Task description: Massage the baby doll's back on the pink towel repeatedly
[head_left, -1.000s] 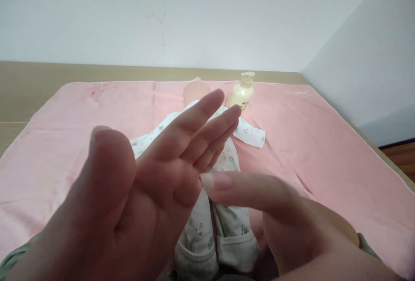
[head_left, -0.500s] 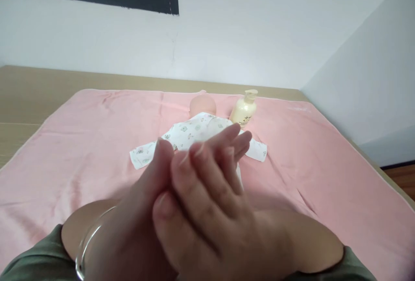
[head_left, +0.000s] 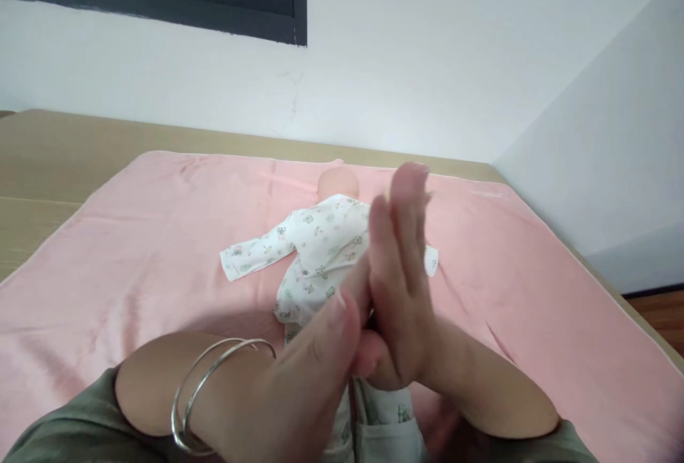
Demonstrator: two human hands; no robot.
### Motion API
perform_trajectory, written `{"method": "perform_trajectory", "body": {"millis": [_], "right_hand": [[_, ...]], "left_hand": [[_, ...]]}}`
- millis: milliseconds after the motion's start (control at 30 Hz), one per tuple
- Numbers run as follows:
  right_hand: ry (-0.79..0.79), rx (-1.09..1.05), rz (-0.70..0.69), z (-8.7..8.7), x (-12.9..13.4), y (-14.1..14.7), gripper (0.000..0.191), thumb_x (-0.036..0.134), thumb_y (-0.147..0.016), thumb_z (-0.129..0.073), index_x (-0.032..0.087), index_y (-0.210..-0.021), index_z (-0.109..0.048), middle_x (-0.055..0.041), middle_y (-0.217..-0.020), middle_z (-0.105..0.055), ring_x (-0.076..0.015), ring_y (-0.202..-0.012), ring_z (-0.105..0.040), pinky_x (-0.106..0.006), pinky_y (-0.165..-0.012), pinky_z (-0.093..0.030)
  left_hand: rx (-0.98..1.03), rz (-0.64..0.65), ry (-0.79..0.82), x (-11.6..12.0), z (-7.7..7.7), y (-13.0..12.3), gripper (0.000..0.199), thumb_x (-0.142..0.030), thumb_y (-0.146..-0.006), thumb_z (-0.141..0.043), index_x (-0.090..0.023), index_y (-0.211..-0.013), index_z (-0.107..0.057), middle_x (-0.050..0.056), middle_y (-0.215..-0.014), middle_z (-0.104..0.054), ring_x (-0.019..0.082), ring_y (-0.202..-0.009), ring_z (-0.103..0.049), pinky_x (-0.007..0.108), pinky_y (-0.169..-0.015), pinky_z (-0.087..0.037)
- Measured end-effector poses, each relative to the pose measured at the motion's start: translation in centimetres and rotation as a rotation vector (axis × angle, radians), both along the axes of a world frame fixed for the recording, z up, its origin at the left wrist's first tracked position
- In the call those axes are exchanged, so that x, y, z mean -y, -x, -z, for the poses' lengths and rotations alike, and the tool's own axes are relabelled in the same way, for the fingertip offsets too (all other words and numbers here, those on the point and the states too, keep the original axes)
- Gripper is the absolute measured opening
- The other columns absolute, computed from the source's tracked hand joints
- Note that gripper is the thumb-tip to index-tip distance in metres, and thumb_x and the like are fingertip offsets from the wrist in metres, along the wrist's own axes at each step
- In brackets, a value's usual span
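Observation:
My left hand (head_left: 315,370), with two thin silver bangles (head_left: 200,399) at the wrist, presses its palm against my right hand (head_left: 403,285). The fingers of both hands are stretched out, and I see nothing held between the palms. Beyond and below them lies a doll (head_left: 338,184) with a bald head turned away from view. It wears a white printed top (head_left: 315,263) with its sleeves spread, and white printed trousers (head_left: 387,434). My hands hide part of its right side and its waist. The pump bottle is almost wholly behind my right hand.
A pink cloth (head_left: 182,249) with some creases spreads under the doll. It covers much of a light wooden surface (head_left: 80,142). A white wall (head_left: 400,78) rises behind, with a dark window frame (head_left: 291,0) at the upper left.
My hands have slid against each other: the right fingers now point upward instead of lying across the left palm. They now cover the pump bottle. The view has tilted slightly up.

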State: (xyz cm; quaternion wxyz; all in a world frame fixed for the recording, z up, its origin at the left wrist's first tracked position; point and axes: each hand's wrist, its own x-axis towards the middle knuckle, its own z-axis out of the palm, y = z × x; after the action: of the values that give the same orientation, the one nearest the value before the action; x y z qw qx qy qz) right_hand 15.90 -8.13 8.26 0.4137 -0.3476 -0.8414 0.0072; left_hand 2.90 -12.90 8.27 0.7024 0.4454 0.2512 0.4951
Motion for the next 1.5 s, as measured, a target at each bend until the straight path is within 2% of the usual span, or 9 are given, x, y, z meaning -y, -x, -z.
{"method": "perform_trajectory", "body": {"millis": [100, 167, 300, 467, 767, 900, 1100, 1333, 1500], "right_hand": [[-0.074, 0.007, -0.061, 1.8, -1.9, 0.3, 0.065, 0.062, -0.1, -0.037, 0.026, -0.154, -0.038, -0.0031, -0.164, -0.035, -0.0356, -0.156, -0.014, -0.063, -0.125, -0.026], [-0.069, 0.032, -0.115, 3.5, -4.1, 0.0, 0.056, 0.047, -0.102, -0.037, 0.023, -0.153, -0.04, -0.0053, -0.161, -0.04, -0.0294, -0.153, -0.028, -0.057, -0.124, -0.035], [0.018, 0.007, 0.058, 7.7, -8.9, -1.7, 0.042, 0.024, -0.1, -0.036, 0.023, -0.132, -0.063, -0.0085, -0.14, -0.064, -0.022, -0.134, -0.057, -0.05, -0.119, -0.044], [0.139, 0.033, 0.107, 10.9, -11.5, -2.2, 0.037, 0.02, -0.093, -0.043, 0.016, -0.117, -0.072, -0.0127, -0.134, -0.067, -0.0235, -0.132, -0.06, -0.046, -0.119, -0.045], [0.248, 0.178, 0.26, 10.0, -11.4, 0.5, 0.047, 0.014, -0.093, -0.038, 0.007, -0.131, -0.065, -0.0167, -0.146, -0.057, -0.0294, -0.144, -0.045, -0.053, -0.124, -0.035], [0.235, 0.282, 0.234, 9.8, -9.5, 0.7, 0.054, 0.012, -0.094, -0.033, -0.005, -0.143, -0.049, -0.0243, -0.153, -0.045, -0.0336, -0.15, -0.034, -0.056, -0.125, -0.03], [0.34, 0.29, 0.101, 9.4, -11.6, -0.6, 0.055, 0.018, -0.097, -0.031, 0.003, -0.148, -0.047, -0.0164, -0.156, -0.045, -0.0266, -0.152, -0.032, -0.053, -0.127, -0.025], [0.413, 0.333, 0.43, 8.9, -11.2, -0.6, 0.061, 0.029, -0.1, -0.037, -0.007, -0.149, -0.038, -0.0275, -0.156, -0.039, -0.0376, -0.15, -0.034, -0.059, -0.124, -0.027], [0.271, 0.384, 0.23, 9.2, -9.0, 0.7, 0.054, 0.016, -0.097, -0.03, -0.001, -0.146, -0.047, -0.0205, -0.157, -0.042, -0.0294, -0.153, -0.03, -0.051, -0.127, -0.026]], "left_hand": [[-0.014, -0.013, 0.063, -3.3, -0.7, 0.0, 0.06, -0.063, -0.1, -0.029, -0.026, -0.14, -0.054, 0.001, -0.154, -0.051, 0.026, -0.152, -0.033, 0.044, -0.127, -0.032], [-0.047, -0.294, -0.017, -6.8, 0.1, 0.0, 0.055, -0.048, -0.104, -0.023, -0.02, -0.141, -0.052, 0.003, -0.156, -0.048, 0.02, -0.152, -0.033, 0.035, -0.128, -0.03], [-0.441, -0.625, -0.058, -12.6, 4.5, -0.2, 0.045, -0.035, -0.099, -0.041, -0.021, -0.141, -0.05, 0.006, -0.158, -0.045, 0.025, -0.149, -0.038, 0.043, -0.127, -0.031], [-0.88, -0.598, -0.172, -14.6, 9.7, -0.3, 0.043, -0.026, -0.091, -0.044, -0.017, -0.132, -0.056, 0.014, -0.142, -0.059, 0.032, -0.139, -0.049, 0.053, -0.122, -0.034], [-1.187, -0.51, -0.493, -17.5, 10.6, 0.6, 0.03, -0.021, -0.088, -0.038, -0.02, -0.105, -0.063, 0.014, -0.12, -0.067, 0.032, -0.122, -0.056, 0.055, -0.116, -0.035], [-1.129, -0.51, -0.568, -17.9, 10.8, 0.8, 0.031, -0.018, -0.085, -0.04, -0.019, -0.104, -0.064, 0.013, -0.118, -0.068, 0.028, -0.117, -0.058, 0.047, -0.114, -0.04], [-1.007, -0.616, -0.554, -17.1, 11.8, 0.5, 0.038, -0.017, -0.086, -0.036, -0.016, -0.113, -0.063, 0.013, -0.123, -0.068, 0.026, -0.117, -0.059, 0.047, -0.111, -0.044], [-1.045, -0.684, -0.547, -17.0, 12.3, 0.3, 0.041, -0.023, -0.086, -0.039, -0.014, -0.121, -0.061, 0.015, -0.13, -0.065, 0.029, -0.123, -0.057, 0.052, -0.115, -0.04], [-1.043, -0.595, -0.582, -17.4, 12.1, 0.7, 0.033, -0.021, -0.087, -0.038, -0.018, -0.107, -0.064, 0.012, -0.116, -0.069, 0.027, -0.111, -0.06, 0.048, -0.107, -0.046]]}}
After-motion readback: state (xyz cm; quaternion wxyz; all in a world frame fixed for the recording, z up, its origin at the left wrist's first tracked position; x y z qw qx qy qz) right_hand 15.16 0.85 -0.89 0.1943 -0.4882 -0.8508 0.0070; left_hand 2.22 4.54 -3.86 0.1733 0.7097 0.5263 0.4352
